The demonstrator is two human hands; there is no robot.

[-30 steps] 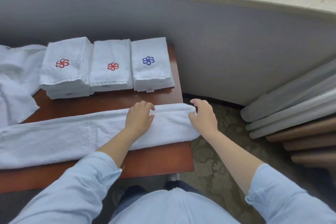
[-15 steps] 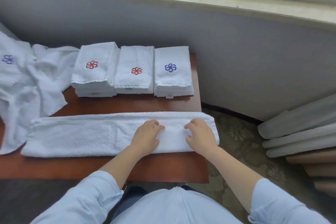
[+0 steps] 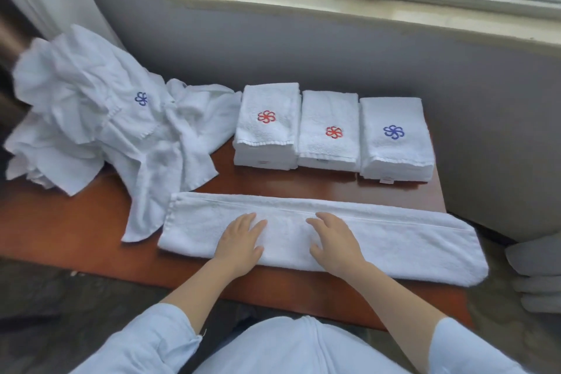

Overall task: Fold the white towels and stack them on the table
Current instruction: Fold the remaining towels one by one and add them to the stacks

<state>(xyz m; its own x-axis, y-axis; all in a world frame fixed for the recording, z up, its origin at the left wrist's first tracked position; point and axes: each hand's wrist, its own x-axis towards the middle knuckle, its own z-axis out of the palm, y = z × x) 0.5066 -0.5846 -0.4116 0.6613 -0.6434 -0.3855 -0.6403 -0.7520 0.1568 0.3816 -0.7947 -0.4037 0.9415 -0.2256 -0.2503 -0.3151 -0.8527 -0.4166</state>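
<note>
Beneath a window sill (image 3: 334, 9), a reddish-brown counter (image 3: 76, 222) carries the work. The left hand (image 3: 239, 241) and the right hand (image 3: 334, 241) lie near each other, both flat with fingers straight and slightly spread, gripping nothing. They press the middle of a long white towel strip (image 3: 409, 240) already folded lengthwise. Beyond the fingertips stand three stacks of folded towels (image 3: 329, 143) side by side, and out past the left hand sits a heap of unfolded towels (image 3: 100, 118), one tail of it just beside the strip's end. Far out from the right hand, the strip's other end hangs over the counter's edge. The step in hand looks like smoothing before the cross folds. It would go best if the palms sweep outward from the middle to flatten the lengthwise seam. The overhanging end should come in first, so its weight cannot drag the strip askew, with edges matched and each fold sized to the stacks.
</note>
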